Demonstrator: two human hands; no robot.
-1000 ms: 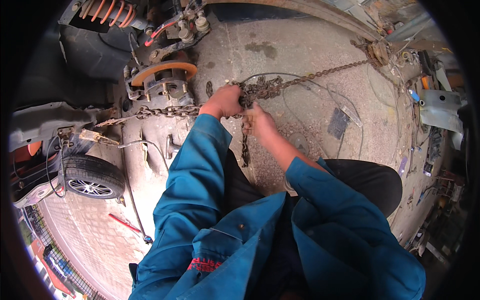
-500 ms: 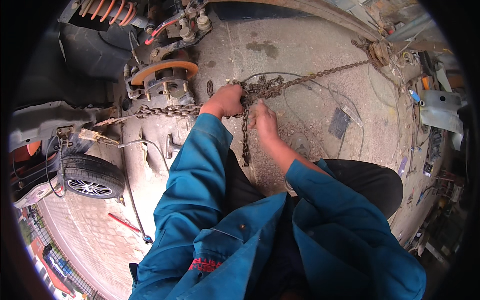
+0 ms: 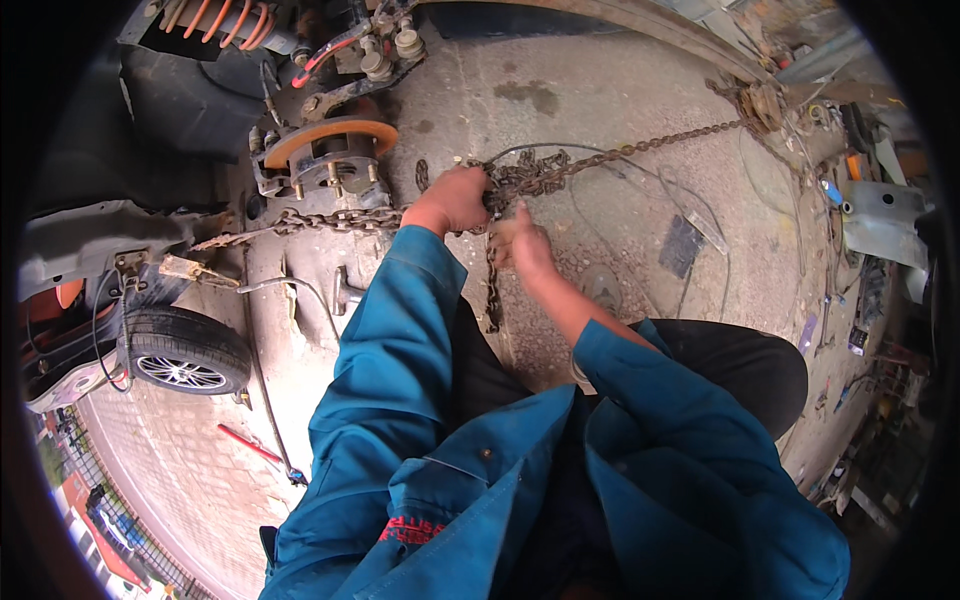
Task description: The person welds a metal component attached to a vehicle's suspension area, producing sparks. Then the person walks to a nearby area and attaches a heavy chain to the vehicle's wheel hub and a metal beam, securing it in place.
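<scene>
A rusty chain runs taut from the car at the left to a bunched tangle of links in front of me. My left hand is closed round the chain at the left side of this tangle. Just right of it, my right hand is beside a loose chain end that hangs toward me. Its index finger points up at the tangle; the other fingers are smeared by motion, and whether they hold a link is unclear. From the tangle another stretch of chain goes up to the right.
An orange-rimmed brake disc with bare studs is beyond my left hand, under a coil spring. A wheel lies at the left, near a red-handled tool. Parts and tools crowd the right edge, including a grey metal panel.
My right hand has shifted slightly at the loose chain end, its fingers now more blurred. My left hand keeps its grip on the chain, and the chain lies the same.
</scene>
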